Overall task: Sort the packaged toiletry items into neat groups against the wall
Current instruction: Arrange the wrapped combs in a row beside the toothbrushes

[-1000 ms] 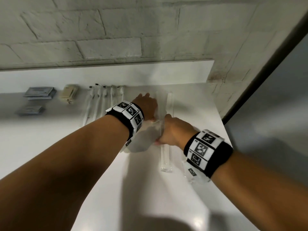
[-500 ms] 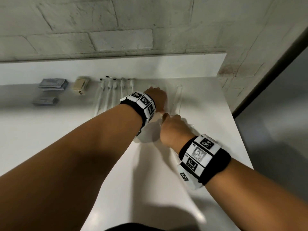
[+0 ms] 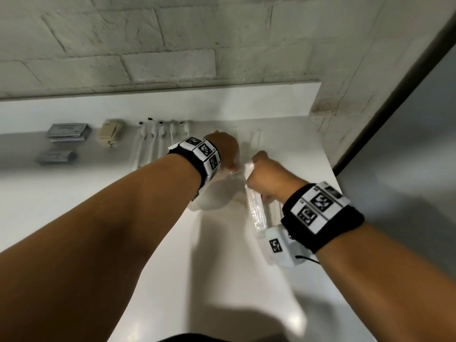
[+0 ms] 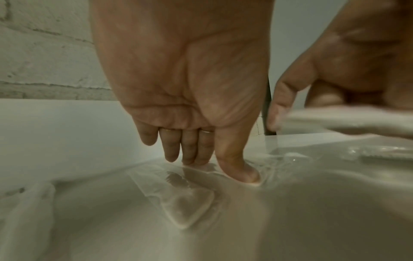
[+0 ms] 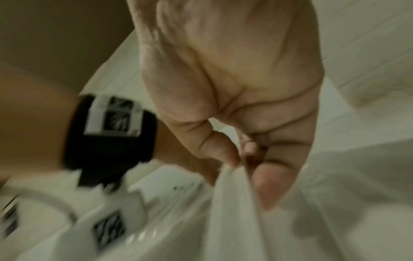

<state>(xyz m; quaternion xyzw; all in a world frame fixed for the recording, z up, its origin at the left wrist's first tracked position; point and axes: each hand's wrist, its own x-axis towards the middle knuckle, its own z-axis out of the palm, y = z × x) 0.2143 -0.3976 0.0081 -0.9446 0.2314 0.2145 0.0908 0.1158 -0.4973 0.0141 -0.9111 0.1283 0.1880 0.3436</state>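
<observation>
My left hand [image 3: 223, 150] reaches toward the wall, its straight fingers [image 4: 196, 155] and thumb pressing a clear comb packet [image 4: 178, 190] flat onto the white counter [image 3: 123, 243]. My right hand [image 3: 266, 174] pinches the end of a long clear packet [image 3: 256, 211] between thumb and fingers [image 5: 225, 155]; the packet [image 5: 234, 203] hangs tilted above the counter. Another packaged comb [image 3: 271, 211] lies under my right wrist. A further clear packet [image 3: 255, 139] lies by the wall.
Along the wall to the left lie a row of packaged toothbrushes [image 3: 158, 139], beige soap packets [image 3: 111, 132] and two piles of grey sachets [image 3: 67, 130]. The counter's right edge [image 3: 330, 169] drops off beside my right hand. A brick wall [image 3: 172, 45] stands behind.
My right hand has pinched one end of the long clear packet and lifted it off the counter. My left hand stays pressed on its packet near the wall.
</observation>
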